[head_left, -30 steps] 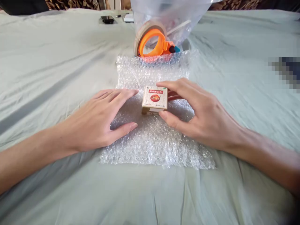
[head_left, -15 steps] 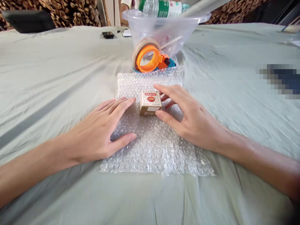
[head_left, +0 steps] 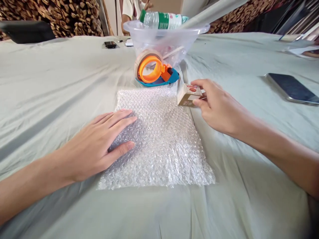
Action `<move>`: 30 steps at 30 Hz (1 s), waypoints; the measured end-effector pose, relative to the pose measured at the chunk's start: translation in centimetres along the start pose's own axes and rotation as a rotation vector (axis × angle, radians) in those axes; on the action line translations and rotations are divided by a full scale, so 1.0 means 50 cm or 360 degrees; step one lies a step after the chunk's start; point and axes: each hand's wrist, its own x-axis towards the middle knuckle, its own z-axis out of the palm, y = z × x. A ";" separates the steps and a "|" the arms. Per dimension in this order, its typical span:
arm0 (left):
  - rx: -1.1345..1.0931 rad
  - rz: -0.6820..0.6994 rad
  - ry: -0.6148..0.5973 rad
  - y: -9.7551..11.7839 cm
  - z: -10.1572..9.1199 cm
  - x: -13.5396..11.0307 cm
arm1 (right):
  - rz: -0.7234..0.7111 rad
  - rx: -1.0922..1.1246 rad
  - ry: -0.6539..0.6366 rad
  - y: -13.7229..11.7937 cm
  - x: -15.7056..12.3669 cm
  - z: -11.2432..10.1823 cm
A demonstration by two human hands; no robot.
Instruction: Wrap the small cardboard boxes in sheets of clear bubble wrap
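A sheet of bubble wrap lies flat in front of me. My left hand rests on its left side, fingers stretched out and holding nothing. My right hand grips a small cardboard box between thumb and fingers, at the sheet's upper right edge. The box is slightly tilted, with a red emblem on its pale top and brown sides. Fingers of the right hand partly hide its right end. Just beyond the wrap stands a tape dispenser, orange and blue, with a roll of tape on it.
A clear plastic basin stands behind the dispenser, a green-labelled bottle on top. A smartphone lies at the right; a dark phone-like object is farther back. A pale cloth covers the table. A person is partly visible behind.
My right hand has closed on the box and carried it from the middle of the bubble wrap to its upper right edge. My left hand stays on the wrap. The view has shifted slightly.
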 end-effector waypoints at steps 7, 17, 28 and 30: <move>0.0017 -0.0012 0.0045 0.002 0.001 -0.003 | 0.0056 -0.0190 -0.0119 0.005 -0.007 -0.041; 0.0074 0.0083 0.0003 0.005 0.000 -0.005 | -0.0914 0.0185 -0.0503 -0.065 -0.071 -0.002; 0.0045 0.0107 -0.0132 -0.022 -0.018 -0.002 | -0.0755 0.0150 -0.0815 -0.056 -0.063 -0.001; 0.0046 0.0083 -0.0148 -0.023 -0.020 -0.003 | -0.0794 0.0153 -0.0795 -0.057 -0.064 0.001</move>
